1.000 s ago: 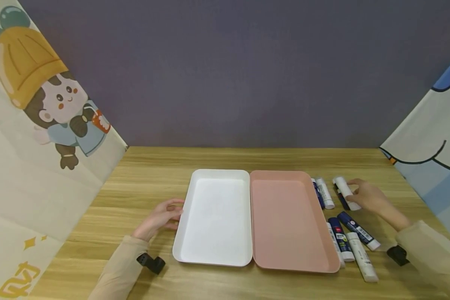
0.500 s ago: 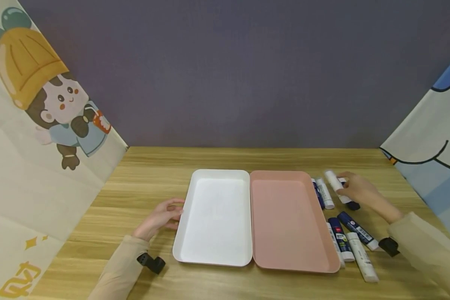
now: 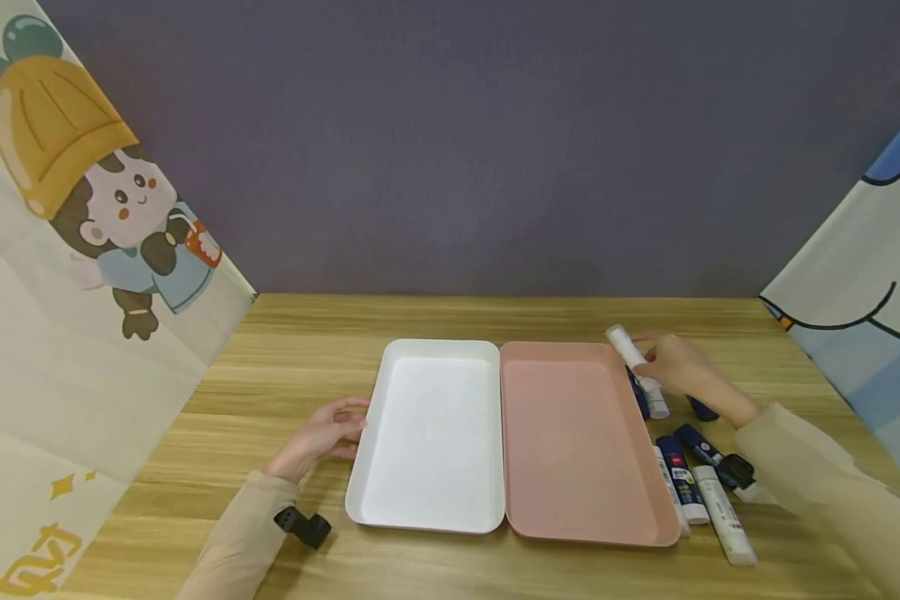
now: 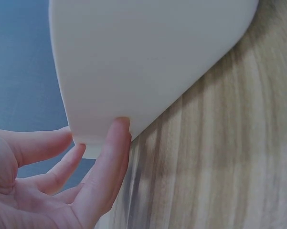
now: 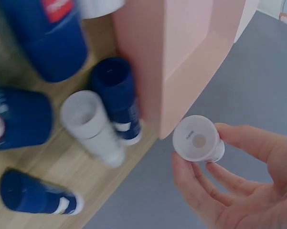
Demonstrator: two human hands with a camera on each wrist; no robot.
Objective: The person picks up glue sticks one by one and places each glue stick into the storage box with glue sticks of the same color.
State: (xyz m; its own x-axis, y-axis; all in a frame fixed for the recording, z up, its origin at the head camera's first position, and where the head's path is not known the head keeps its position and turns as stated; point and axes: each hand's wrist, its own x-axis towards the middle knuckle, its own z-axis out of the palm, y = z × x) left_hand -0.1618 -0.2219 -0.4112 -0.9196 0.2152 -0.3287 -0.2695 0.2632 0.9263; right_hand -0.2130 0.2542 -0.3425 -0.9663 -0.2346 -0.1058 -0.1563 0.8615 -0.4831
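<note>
My right hand (image 3: pixel 678 367) pinches a white glue stick (image 3: pixel 625 343) between thumb and fingers, above the far right corner of the pink tray (image 3: pixel 577 442). In the right wrist view the round end of this glue stick (image 5: pixel 196 138) faces the camera. My left hand (image 3: pixel 322 437) rests at the left side of the white tray (image 3: pixel 427 442). Seen from the left wrist, its fingertips touch the outer wall of that white tray (image 4: pixel 133 62), with the fingers loosely bent.
Both trays stand side by side. Along the pink tray's right side lie several glue sticks, among them a blue one (image 3: pixel 681 475), a long white one (image 3: pixel 723 517) and another blue one (image 3: pixel 703 408) partly under my right wrist. A dark wall (image 3: pixel 480 167) rises behind the table.
My right hand has lifted the white glue stick from the table's right side and carried it left to the pink tray's far corner. The left hand and both trays have stayed put.
</note>
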